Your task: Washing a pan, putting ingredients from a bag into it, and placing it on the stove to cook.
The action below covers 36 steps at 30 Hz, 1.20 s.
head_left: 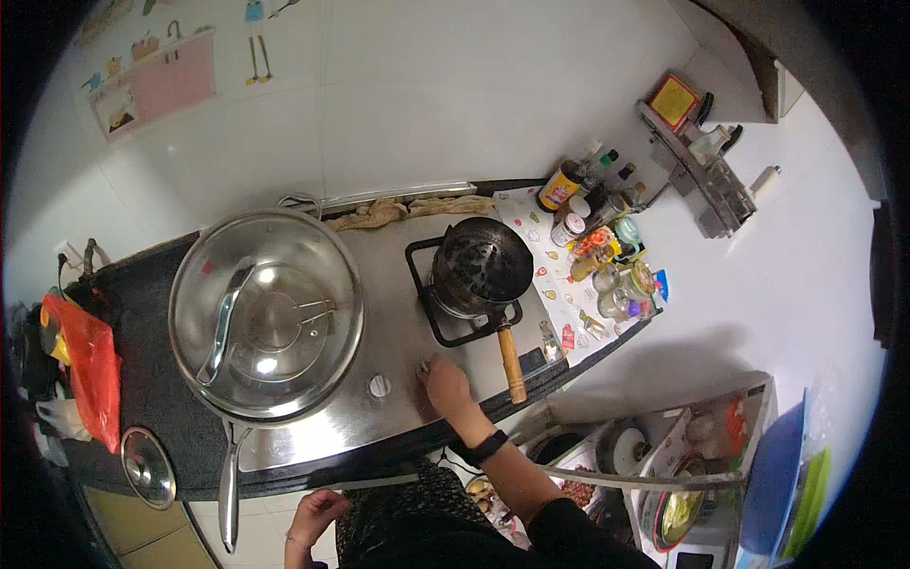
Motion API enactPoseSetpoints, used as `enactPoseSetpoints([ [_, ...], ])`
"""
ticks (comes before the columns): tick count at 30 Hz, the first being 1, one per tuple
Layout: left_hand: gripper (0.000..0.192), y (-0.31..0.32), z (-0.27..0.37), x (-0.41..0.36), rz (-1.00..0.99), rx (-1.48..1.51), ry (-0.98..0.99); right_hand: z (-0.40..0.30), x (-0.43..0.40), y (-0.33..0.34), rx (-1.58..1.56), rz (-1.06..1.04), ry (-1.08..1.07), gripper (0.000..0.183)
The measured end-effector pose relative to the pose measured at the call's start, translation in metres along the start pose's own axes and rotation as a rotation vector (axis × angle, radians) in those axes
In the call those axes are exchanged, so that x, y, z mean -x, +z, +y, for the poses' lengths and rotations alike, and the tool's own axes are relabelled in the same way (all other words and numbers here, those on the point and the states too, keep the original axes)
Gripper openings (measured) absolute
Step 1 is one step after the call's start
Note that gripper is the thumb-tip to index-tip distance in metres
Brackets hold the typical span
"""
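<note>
My right hand [446,387], with a dark band on the wrist, has its fingers on a control knob [424,369] of the steel gas stove [355,419]. Most of that knob is hidden by the fingers. Beyond the hand, a small dark pot [483,267] with a wooden handle [511,363] rests on the right burner's black support [419,291]. Another stove knob [379,386] lies left of my right hand. My left hand [316,516] hangs before the counter edge, its fingers curled and nothing seen in them. A large steel pan [229,491] under a domed lid [266,313] covers the stove's left side.
Bottles [560,186] and jars [569,230] crowd the patterned mat [544,277] at right. A small lid [148,467] and a red plastic bag [92,370] lie at left. A folded cloth [377,215] lines the back. A shelf rack [640,484] stands at lower right.
</note>
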<state>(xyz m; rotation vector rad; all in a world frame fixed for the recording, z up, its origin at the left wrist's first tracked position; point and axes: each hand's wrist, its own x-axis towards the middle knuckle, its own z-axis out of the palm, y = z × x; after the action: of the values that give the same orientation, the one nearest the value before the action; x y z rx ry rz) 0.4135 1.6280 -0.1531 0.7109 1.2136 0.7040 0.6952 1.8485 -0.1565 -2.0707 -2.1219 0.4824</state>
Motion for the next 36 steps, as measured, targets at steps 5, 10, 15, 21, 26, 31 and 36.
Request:
enactPoseSetpoints([
  [5,0.002,-0.045,-0.017,0.016,0.101,-0.010,0.045,-0.005,-0.019,-0.005,0.178,-0.223,0.067,0.015],
  [10,0.009,-0.062,-0.025,0.017,0.068,0.023,-0.101,0.004,-0.038,0.000,0.315,-0.274,-0.003,0.029],
  [15,0.009,-0.058,-0.012,0.005,-0.017,0.058,-0.007,-0.010,-0.041,-0.007,0.314,-0.327,0.052,0.031],
  [21,0.007,-0.046,-0.002,-0.011,-0.056,0.130,0.006,-0.019,-0.027,-0.018,0.546,-0.337,-0.254,0.014],
  [26,0.008,-0.043,0.000,-0.017,-0.032,0.170,-0.027,-0.013,-0.030,-0.016,0.577,-0.467,-0.318,0.012],
  [31,0.010,-0.044,0.001,-0.016,0.029,0.117,0.038,-0.014,-0.028,-0.020,0.593,-0.416,-0.383,0.010],
  [36,0.010,-0.043,0.001,-0.016,0.004,0.126,0.098,-0.011,-0.027,-0.019,0.560,-0.375,-0.387,0.012],
])
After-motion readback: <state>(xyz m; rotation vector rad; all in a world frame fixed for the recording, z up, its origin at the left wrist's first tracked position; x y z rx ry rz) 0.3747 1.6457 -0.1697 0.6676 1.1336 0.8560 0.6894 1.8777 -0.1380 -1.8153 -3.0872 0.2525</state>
